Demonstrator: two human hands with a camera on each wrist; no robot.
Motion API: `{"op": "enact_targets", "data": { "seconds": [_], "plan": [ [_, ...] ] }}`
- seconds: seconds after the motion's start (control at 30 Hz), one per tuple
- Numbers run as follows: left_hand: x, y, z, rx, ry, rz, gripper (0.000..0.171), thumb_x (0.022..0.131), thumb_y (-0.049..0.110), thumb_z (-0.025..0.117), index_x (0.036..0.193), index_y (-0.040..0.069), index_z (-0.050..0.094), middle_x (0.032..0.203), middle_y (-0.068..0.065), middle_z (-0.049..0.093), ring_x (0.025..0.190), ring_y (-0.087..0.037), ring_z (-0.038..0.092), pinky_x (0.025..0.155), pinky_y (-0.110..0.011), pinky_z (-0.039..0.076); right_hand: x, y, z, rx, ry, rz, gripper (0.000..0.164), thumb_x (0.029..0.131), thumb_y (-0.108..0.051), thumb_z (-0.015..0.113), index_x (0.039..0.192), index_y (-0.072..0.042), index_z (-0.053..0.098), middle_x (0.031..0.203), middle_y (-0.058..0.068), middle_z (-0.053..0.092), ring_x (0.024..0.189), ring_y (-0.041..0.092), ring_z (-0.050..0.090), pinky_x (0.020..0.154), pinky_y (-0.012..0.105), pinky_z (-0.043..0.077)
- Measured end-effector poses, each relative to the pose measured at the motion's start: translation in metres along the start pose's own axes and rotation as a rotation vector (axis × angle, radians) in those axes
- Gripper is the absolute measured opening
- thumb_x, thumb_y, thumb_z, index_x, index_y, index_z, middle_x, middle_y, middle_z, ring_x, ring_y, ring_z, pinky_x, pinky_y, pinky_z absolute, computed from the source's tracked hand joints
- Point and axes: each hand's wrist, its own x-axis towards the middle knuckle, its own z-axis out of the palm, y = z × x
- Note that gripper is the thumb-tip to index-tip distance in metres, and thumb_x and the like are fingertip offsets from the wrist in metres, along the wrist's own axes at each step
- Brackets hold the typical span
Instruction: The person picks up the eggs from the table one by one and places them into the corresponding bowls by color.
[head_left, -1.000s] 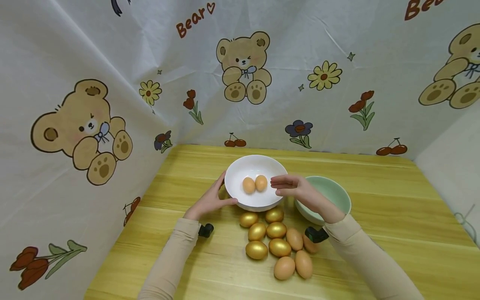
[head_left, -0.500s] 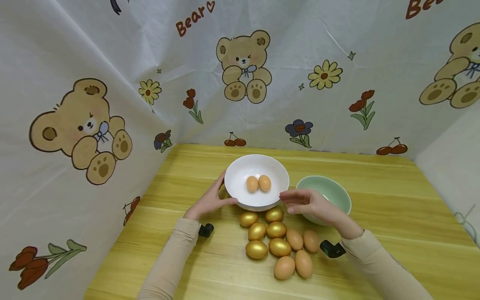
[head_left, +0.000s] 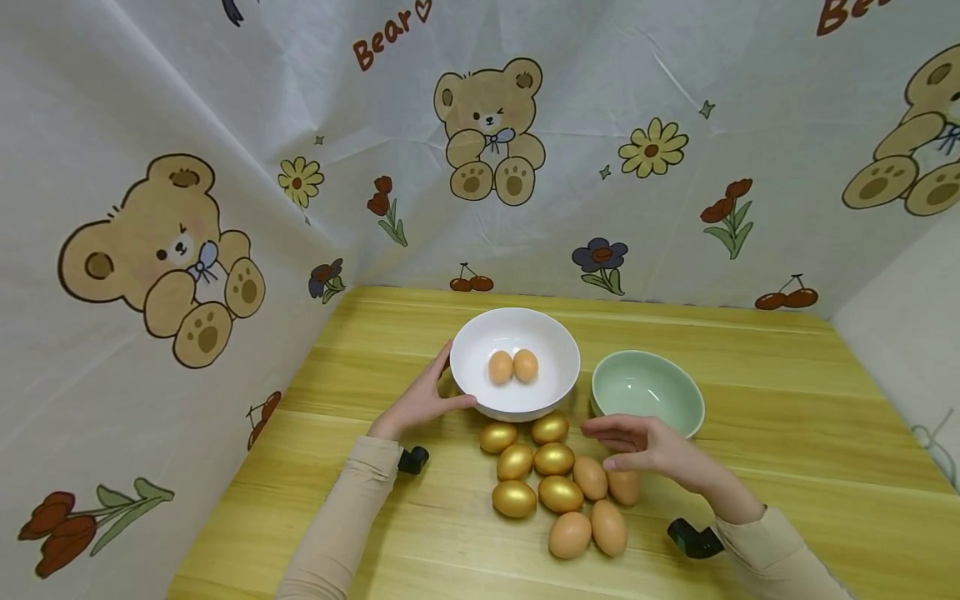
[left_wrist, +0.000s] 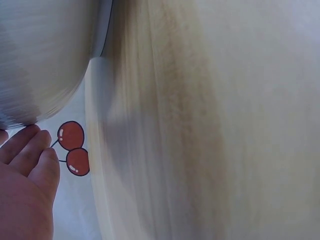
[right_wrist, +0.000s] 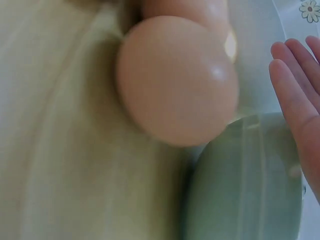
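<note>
White bowl: one [head_left: 551,387], upright on the table [head_left: 420,533], left of the green bowl and beyond the gold eggs.
Brown eggs in the white bowl: two [head_left: 526,366], side by side on its bottom.
Green bowl: one [head_left: 645,379], upright, its inside showing bare around a small glint.
Gold eggs: six [head_left: 513,499], in two rough columns of three, just in front of the white bowl.
Brown eggs on the table: four [head_left: 570,535], clustered right of the gold eggs, one partly behind the right hand.
Left hand: fingers fairly straight, thumb spread wide; it rests against the white bowl's left side, thumb at the near rim [head_left: 422,406].
Right hand: released, fingers extended, thumb apart, holding nothing; it hovers by the green bowl's near edge [head_left: 663,454].
</note>
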Motion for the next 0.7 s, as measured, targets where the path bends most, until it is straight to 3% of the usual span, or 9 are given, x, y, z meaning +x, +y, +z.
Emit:
{"op": "enact_targets", "data": {
  "seconds": [0.13, 0.33, 0.53, 0.7],
  "plan": [
    [0.0, 0.0, 0.0, -0.009, -0.003, -0.002, 0.109, 0.073, 0.049, 0.075, 0.15, 0.025, 0.003, 0.152, 0.004, 0.012, 0.134, -0.018, 0.022, 0.107, -0.046, 0.021, -0.009, 0.005, 0.002, 0.02, -0.02, 0.008, 0.047, 0.089, 0.004, 0.056, 0.133, 0.009, 0.042, 0.131, 0.036, 0.038, 0.121, 0.021, 0.046, 0.099, 0.032, 0.037],
    [0.001, 0.0, 0.001, 0.002, -0.003, -0.007, 0.109, 0.073, 0.048, 0.075, 0.151, 0.021, 0.003, 0.152, 0.005, 0.013, 0.134, -0.016, 0.022, 0.107, -0.045, 0.022, -0.019, 0.011, 0.002, -0.001, 0.014, 0.03, 0.046, 0.089, 0.005, 0.056, 0.133, 0.007, 0.043, 0.132, 0.035, 0.038, 0.122, 0.015, 0.045, 0.1, 0.028, 0.035],
    [0.001, -0.001, 0.001, -0.008, -0.001, -0.02, 0.11, 0.073, 0.048, 0.075, 0.151, 0.02, 0.003, 0.152, 0.006, 0.012, 0.134, -0.016, 0.022, 0.107, -0.045, 0.021, -0.027, 0.013, 0.002, -0.131, 0.052, 0.059, 0.047, 0.087, -0.002, 0.063, 0.131, 0.003, 0.048, 0.13, 0.029, 0.044, 0.121, 0.006, 0.043, 0.097, 0.016, 0.033],
    [0.001, -0.002, 0.002, -0.019, 0.002, -0.014, 0.11, 0.073, 0.048, 0.075, 0.151, 0.017, 0.004, 0.152, 0.005, 0.011, 0.135, -0.017, 0.021, 0.107, -0.046, 0.021, -0.032, 0.015, 0.003, -0.2, 0.06, 0.066, 0.049, 0.086, -0.006, 0.066, 0.13, 0.003, 0.049, 0.13, 0.025, 0.047, 0.121, 0.003, 0.041, 0.096, 0.013, 0.03]
  ]
}}
